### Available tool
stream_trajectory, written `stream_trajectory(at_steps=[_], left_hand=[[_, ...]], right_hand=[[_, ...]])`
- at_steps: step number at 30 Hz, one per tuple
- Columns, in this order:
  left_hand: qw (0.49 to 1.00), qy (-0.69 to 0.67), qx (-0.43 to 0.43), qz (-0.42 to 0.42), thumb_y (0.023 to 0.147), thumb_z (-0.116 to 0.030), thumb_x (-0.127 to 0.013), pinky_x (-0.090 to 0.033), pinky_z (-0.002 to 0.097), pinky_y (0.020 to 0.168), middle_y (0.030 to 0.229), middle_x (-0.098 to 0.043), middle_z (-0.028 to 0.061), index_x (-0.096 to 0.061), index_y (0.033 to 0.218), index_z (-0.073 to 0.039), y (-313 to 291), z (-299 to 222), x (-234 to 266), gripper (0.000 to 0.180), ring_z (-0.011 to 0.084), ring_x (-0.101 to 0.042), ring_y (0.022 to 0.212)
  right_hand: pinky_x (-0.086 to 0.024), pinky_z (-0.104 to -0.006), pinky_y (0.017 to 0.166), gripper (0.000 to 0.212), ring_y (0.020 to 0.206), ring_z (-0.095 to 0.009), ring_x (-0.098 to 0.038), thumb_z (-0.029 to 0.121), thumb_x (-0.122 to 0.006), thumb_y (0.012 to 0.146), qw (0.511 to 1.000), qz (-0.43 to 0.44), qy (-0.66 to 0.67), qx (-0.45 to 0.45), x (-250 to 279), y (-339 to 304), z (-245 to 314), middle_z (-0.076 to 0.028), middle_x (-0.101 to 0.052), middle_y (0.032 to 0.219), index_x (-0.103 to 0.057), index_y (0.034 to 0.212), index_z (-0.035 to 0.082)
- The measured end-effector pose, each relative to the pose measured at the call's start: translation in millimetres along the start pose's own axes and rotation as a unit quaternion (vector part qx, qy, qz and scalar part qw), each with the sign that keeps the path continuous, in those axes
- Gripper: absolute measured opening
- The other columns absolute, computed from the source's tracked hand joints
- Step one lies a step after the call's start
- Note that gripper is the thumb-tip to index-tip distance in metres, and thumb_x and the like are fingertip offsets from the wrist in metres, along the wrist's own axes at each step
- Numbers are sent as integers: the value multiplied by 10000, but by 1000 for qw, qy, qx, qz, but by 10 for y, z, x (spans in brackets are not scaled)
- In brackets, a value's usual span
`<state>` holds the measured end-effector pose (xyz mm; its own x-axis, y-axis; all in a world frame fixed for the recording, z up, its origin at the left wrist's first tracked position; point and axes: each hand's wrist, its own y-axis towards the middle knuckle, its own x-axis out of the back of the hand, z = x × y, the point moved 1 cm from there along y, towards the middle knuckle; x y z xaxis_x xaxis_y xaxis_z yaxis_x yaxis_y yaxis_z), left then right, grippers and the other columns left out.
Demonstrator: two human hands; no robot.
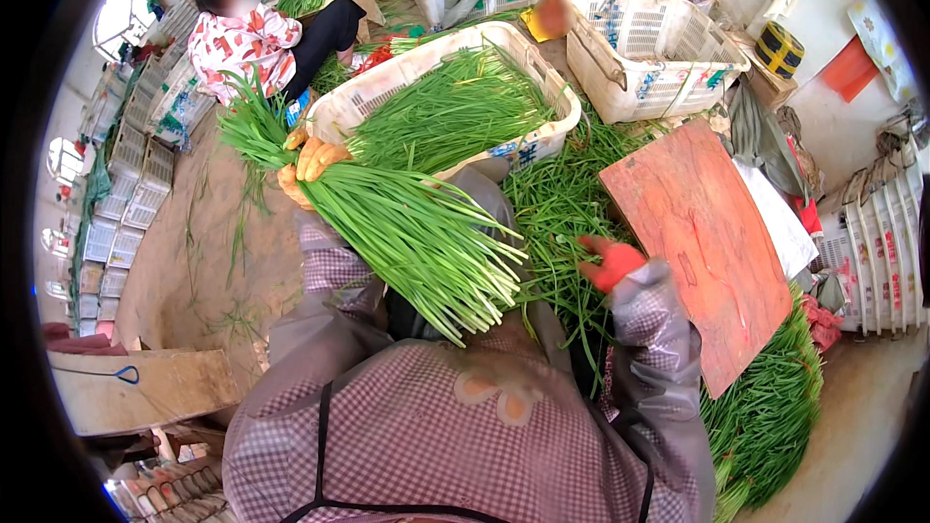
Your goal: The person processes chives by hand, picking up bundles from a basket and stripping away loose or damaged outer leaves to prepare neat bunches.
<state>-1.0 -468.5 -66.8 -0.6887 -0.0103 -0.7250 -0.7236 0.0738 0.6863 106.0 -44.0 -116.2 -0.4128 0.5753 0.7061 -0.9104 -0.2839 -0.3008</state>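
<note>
My left hand, in a yellow-orange glove, is closed around a thick bunch of green chives. The bunch slants across my front, its pale cut ends pointing toward the lower right and its leafy tips fanning out at the upper left. My right hand, in a red-orange glove, is at the right edge of a heap of loose chives, fingers a little apart and nothing visible in them. Just beyond the bunch stands a white plastic crate filled with chives.
An orange-red wooden board is right of my right hand, with more chives by its near end. Another white crate stands beyond it. At the upper left a person sits low, near stacked crates.
</note>
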Motion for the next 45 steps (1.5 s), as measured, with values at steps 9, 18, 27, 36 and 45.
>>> stream_trajectory(at_steps=[9,18,27,36,45], left_hand=[[1000,20,-2,-11,807,-110,-618,-398,279,851,699,-471,-53,-496,1056,-94,-39,-45,-46,277,75,-496,674],[999,27,3,-34,799,-109,-616,-397,285,861,702,-471,-46,-508,1049,-99,-43,-64,-55,273,82,-494,677],[996,49,21,-70,770,-126,-584,-397,295,869,691,-448,-42,-495,1019,-103,-99,-4,44,266,95,-473,679],[993,26,-31,-108,742,-75,-622,-430,289,842,693,-470,-37,-521,992,-109,-161,-167,106,272,102,-497,666],[993,27,-40,-106,770,-70,-608,-431,286,852,704,-474,-26,-519,1015,-90,-182,-128,204,261,106,-504,682]], right_hand=[[-478,-246,524,258,566,-101,-588,197,-663,864,969,2,227,98,-397,110,1027,-69,-690,810,-682,1062,32],[-378,-230,420,178,459,-68,-489,150,-648,862,893,44,447,-7,-612,279,1074,-8,-608,614,-678,981,22],[-444,-262,465,121,474,-97,-554,134,-616,841,941,-38,337,12,-397,140,919,-45,-604,591,-631,850,13],[-502,-384,849,511,977,-313,-638,180,-661,793,948,14,-292,-129,-390,144,-844,-178,-634,1099,-510,1276,108],[-490,-343,802,439,919,-265,-607,176,-585,875,993,39,65,88,-782,622,146,-148,-599,1201,-504,1304,127]])
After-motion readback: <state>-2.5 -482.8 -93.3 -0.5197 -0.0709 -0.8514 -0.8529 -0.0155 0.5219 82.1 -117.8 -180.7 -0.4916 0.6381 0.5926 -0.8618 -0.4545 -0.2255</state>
